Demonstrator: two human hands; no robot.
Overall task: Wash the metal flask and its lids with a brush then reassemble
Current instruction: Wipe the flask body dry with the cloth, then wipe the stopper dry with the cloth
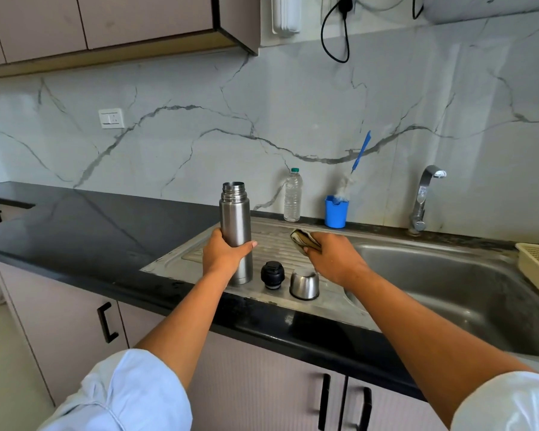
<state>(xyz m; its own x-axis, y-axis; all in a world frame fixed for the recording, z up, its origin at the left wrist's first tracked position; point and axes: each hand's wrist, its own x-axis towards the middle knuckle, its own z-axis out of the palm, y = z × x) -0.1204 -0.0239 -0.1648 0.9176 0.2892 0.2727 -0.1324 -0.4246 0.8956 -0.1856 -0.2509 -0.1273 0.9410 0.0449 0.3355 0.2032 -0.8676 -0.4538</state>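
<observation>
Metal flask: brushed steel cylinder, threaded neck uncapped, upright on the ribbed drainboard set in the black bench; left grip wrapped round its lower body. Lids at its 3 o'clock: black stopper, then steel cup lid mouth down, just beside each other. Right grip clamped on a folded cloth above them; blue-handled brush at the flask's 1 o'clock.

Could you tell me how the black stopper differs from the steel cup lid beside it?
The black stopper is matte; the steel cup lid is shiny. The stopper narrows at its base; the cup lid is a wider, smooth dome. Both stand on the drainboard, off the flask.
</observation>
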